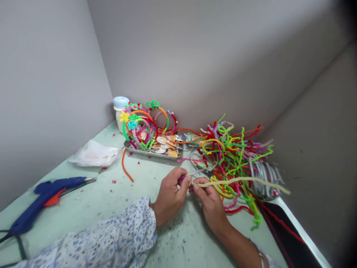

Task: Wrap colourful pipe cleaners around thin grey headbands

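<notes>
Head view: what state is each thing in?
Glue gun: lying down, cord attached.
Jar: upright, lid on.
Plastic bag: crumpled.
Metal tray: filled, shells visible.
Orange pipe cleaner: loose, bent.
Pipe cleaner pile: tangled.
Pale yellow pipe cleaner: held, long end free.
Left hand: fingers closed on purple piece.
Right hand: fingers closed.

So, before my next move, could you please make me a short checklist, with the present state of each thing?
1. Right hand has the pale yellow fuzzy stick between its fingers: ok.
2. Left hand has its fingers on the small purple piece: ok.
3. Free end of the yellow stick not caught in the colourful pile: cannot tell, it passes in front.
4. Space around the right hand free of the pile: not ok, yellow loops lie close beside it.
5. Glue gun apart from the left sleeve: ok.
6. Glue gun cool: cannot tell.
</notes>
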{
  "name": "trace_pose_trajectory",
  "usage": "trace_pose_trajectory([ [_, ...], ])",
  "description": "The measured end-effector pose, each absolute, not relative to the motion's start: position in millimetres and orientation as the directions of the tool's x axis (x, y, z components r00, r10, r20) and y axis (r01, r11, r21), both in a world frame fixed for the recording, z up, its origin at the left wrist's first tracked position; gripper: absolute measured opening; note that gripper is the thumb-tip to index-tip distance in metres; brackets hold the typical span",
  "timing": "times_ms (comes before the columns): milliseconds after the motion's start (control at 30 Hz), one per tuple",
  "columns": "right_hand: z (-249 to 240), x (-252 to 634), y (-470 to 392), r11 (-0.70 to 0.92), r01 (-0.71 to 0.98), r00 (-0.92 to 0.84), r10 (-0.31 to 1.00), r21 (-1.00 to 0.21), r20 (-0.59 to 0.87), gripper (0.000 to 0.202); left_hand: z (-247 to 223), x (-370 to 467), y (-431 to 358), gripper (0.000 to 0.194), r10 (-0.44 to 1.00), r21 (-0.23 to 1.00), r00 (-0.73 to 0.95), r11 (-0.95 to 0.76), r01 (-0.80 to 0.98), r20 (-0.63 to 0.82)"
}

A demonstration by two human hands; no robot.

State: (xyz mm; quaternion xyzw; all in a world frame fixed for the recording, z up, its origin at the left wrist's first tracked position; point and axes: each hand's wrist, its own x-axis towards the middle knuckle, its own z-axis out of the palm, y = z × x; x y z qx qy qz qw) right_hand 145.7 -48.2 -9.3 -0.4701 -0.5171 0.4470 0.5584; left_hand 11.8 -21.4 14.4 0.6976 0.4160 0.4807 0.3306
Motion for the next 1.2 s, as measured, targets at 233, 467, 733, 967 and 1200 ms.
trace_pose_trajectory([
  [233, -10.1, 143.0, -55.7, 0.13, 0.206, -0.141, 0.985, -0.97, 0.102, 0.033, 13.7, 9.7, -18.6, 0.015, 0.88, 0.827, 0.178, -0.475, 0.301, 0.441],
  [467, -5.4, 144.8, -68.4, 0.571, 0.364, -0.144, 0.815, -0.735, 0.562, 0.007, 14.1, 9.5, -18.8, 0.014, 0.866, 0.801, 0.189, -0.501, 0.327, 0.463],
  [733, -9.9, 150.7, -53.6, 0.443, 0.547, 0.105, 0.805, -0.71, 0.583, 0.015, 14.7, 9.4, -22.6, 0.013, 0.824, 0.754, 0.297, -0.563, 0.338, 0.483],
  [967, -9.5, 149.7, -50.7, 0.432, 0.555, 0.047, 0.837, -0.711, 0.546, 0.009, 13.0, 9.4, -23.4, 0.01, 0.815, 0.742, 0.332, -0.573, 0.348, 0.475],
  [1200, -7.3, 148.6, -50.8, 0.401, 0.567, 0.042, 0.859, -0.72, 0.511, 0.012, 13.2, 6.7, -26.3, 0.012, 0.845, 0.799, 0.334, -0.517, 0.306, 0.419],
])
